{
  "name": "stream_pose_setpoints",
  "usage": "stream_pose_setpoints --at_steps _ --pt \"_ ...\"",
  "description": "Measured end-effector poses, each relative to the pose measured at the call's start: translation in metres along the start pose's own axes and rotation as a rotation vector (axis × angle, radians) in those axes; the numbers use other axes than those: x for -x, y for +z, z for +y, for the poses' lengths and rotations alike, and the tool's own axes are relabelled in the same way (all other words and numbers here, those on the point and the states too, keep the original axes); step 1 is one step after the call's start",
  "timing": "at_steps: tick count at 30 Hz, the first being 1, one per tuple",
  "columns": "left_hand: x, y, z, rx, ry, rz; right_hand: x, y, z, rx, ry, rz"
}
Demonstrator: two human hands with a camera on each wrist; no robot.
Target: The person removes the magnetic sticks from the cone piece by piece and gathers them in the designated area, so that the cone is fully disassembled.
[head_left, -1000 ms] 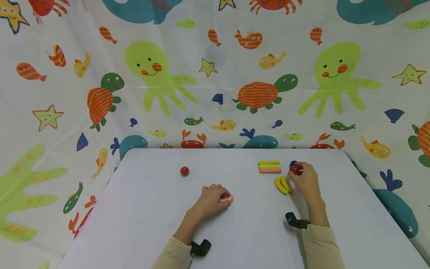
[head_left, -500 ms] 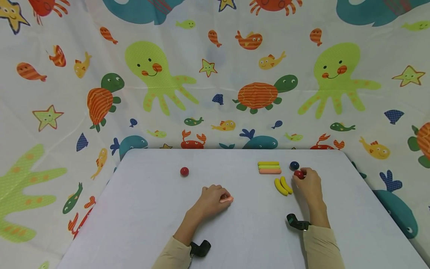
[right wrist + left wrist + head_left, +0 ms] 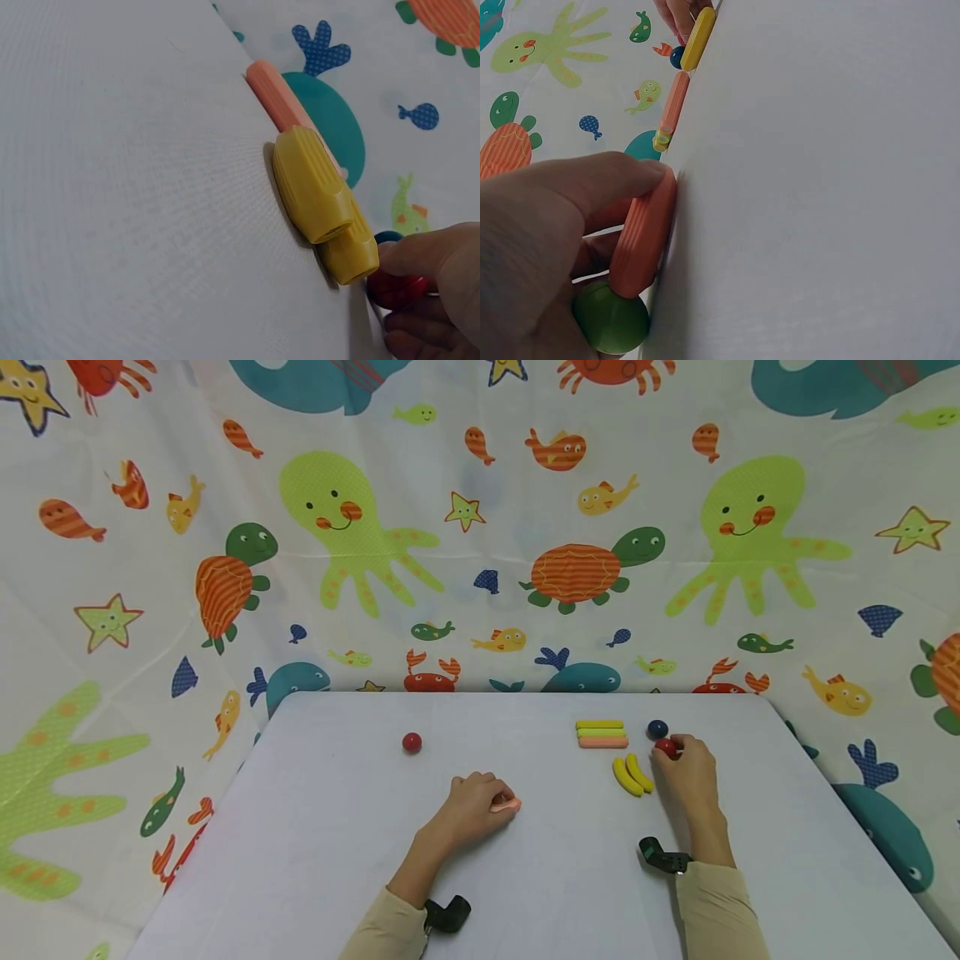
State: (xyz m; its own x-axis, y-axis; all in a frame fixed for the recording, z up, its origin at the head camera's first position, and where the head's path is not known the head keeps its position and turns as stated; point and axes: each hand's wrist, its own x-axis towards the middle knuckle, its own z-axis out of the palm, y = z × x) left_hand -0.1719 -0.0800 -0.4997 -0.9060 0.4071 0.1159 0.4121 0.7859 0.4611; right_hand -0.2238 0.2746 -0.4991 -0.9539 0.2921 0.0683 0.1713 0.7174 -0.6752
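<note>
My left hand (image 3: 474, 807) rests low over the white table, thumb and fingers pinching a salmon ridged stick (image 3: 646, 236) that looks like modelling clay. A green ball (image 3: 612, 319) sits against the lower fingers of that hand in the left wrist view; the head view hides it. At the right, my right hand (image 3: 688, 772) pinches a red ball (image 3: 665, 747) between thumb and fingers. Just beyond it lies a dark blue ball (image 3: 657, 729). Two curved yellow ridged pieces (image 3: 627, 777) lie left of the right hand, side by side.
Three straight sticks, yellow, yellow-green and salmon (image 3: 603, 742), lie in a row left of the blue ball. Another red ball (image 3: 412, 742) stands far left on the white table (image 3: 315, 852). A sea-animal printed cloth (image 3: 420, 552) hangs behind the table's back edge.
My right hand has drawn the red ball slightly nearer and to the right, uncovering the dark blue ball, then shifted it a touch left. The left hand has stayed still.
</note>
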Motion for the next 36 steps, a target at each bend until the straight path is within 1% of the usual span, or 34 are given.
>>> stream_pose_setpoints --at_steps 15,24,32,36 --pt "-0.0006 0.0000 -0.0025 -0.003 0.010 0.005 -0.0022 0.0025 -0.0012 0.006 0.016 -0.021" --pt "-0.0009 -0.0007 -0.0037 -0.002 0.009 -0.005 -0.0025 0.0017 -0.0035 0.004 0.037 -0.035" --pt "-0.0012 -0.0011 -0.0040 0.005 0.020 0.006 -0.0032 -0.0007 -0.0052 0.005 0.051 -0.034" --pt "-0.0025 -0.0020 -0.0037 0.008 0.012 -0.003 -0.0035 -0.0031 -0.0062 0.006 0.063 -0.032"
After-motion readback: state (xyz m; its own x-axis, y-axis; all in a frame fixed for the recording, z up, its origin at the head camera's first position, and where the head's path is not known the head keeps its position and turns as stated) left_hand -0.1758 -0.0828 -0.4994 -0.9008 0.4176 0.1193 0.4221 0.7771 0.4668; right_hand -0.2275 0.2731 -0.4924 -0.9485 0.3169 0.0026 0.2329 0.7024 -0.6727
